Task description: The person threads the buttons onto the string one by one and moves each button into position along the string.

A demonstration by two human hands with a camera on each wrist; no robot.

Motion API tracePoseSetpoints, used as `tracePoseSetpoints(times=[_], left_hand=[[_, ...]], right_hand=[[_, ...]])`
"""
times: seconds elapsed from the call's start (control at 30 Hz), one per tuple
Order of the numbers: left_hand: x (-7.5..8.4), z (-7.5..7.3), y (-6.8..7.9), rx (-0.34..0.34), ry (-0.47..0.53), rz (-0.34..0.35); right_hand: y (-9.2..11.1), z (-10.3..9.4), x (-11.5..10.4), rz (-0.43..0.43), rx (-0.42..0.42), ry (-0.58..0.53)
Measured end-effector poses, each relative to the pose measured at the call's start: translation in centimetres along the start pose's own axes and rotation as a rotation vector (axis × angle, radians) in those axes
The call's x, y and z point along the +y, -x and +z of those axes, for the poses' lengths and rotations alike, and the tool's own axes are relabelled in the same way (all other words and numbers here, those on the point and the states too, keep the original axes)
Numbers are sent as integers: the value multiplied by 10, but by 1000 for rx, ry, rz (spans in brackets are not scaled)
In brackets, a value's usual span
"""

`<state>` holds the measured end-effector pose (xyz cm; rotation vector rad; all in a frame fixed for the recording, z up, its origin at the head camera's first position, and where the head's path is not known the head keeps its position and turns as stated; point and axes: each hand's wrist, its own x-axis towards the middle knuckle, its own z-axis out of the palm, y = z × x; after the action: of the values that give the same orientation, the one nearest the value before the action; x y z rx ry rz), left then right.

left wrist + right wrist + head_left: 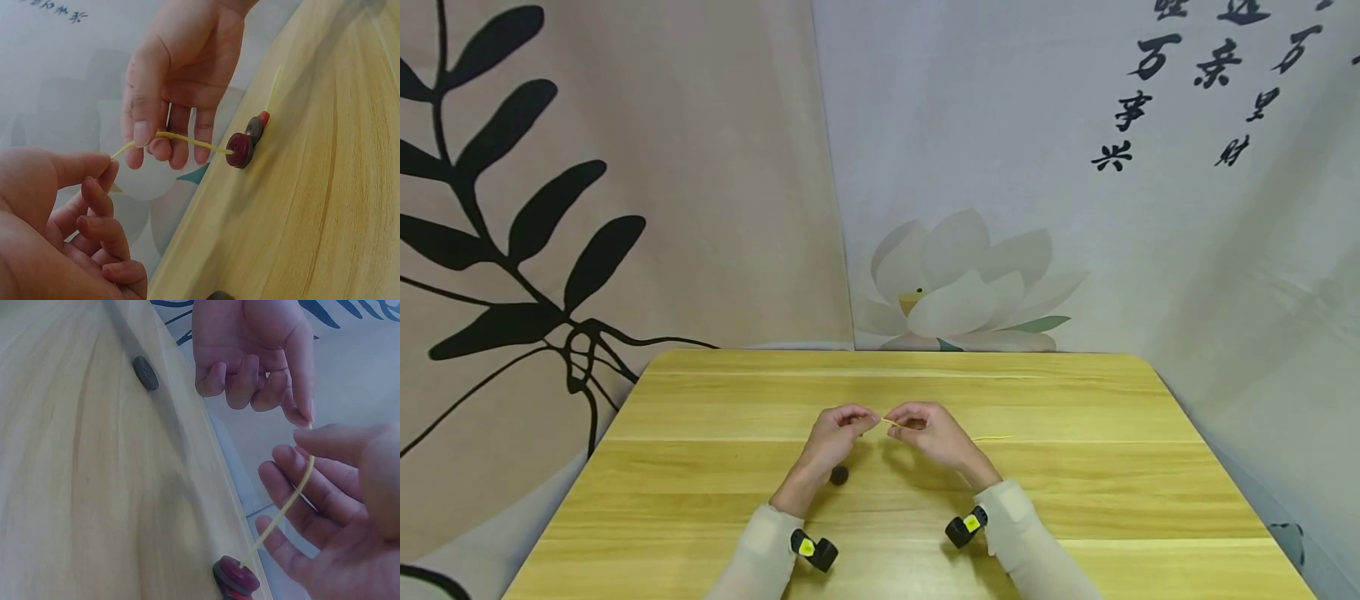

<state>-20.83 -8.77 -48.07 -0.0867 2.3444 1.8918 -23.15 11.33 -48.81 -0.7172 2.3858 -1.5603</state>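
Observation:
My left hand [842, 429] pinches the end of a yellow string [194, 140] between thumb and index finger, the other fingers curling loosely. Close beside it, my right hand [931, 432] holds the same string between thumb and fingers, a short way from that end. From there the string slopes down through a dark red button [237, 152], a dark grey button [254, 128] and a small red piece [264, 118], which sit in a row at the table. Its tail [994, 437] runs off to the right on the tabletop.
A loose dark button [145, 373] lies on the wooden table [1112, 483], near the left forearm in the head view. Behind the table's far edge hangs a printed cloth [737, 167] with leaves, a lotus and writing. Both sleeves carry small black wrist cameras [966, 527].

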Motion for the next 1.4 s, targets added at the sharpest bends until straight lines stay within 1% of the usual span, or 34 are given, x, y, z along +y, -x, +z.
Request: tracePoseSetpoints(times=[0.1, 0.3, 0.33, 0.4, 0.53, 0.6, 0.8, 0.97, 1.2, 1.3, 1.4], left_hand=[[0, 0, 0, -1, 1, 1], [18, 1, 13, -11, 14, 14], [19, 0, 13, -14, 15, 15], [16, 0, 11, -17, 16, 12], [2, 0, 1, -16, 19, -1], [-2, 0, -1, -17, 27, -1], [-5, -2, -2, -37, 42, 4], [-6, -4, -4, -70, 16, 5], [-11, -11, -3, -166, -72, -4], [-12, -17, -2, -196, -105, -9], [-13, -23, -2, -211, -129, -11]], right_hand=[[1, 0, -6, 6, 4, -9], [8, -3, -33, 3, -5, -40], [9, -4, -36, -1, -1, -42], [10, -4, -40, -1, 8, -42], [11, -4, -42, 12, 28, -44], [11, -4, -42, 23, 34, -51], [9, -3, -42, 29, 61, -35], [9, -3, -42, 45, 78, -31], [-5, -3, 8, 94, 76, -79], [-8, -5, 13, 105, 75, -86], [-10, -7, 19, 115, 85, -81]])
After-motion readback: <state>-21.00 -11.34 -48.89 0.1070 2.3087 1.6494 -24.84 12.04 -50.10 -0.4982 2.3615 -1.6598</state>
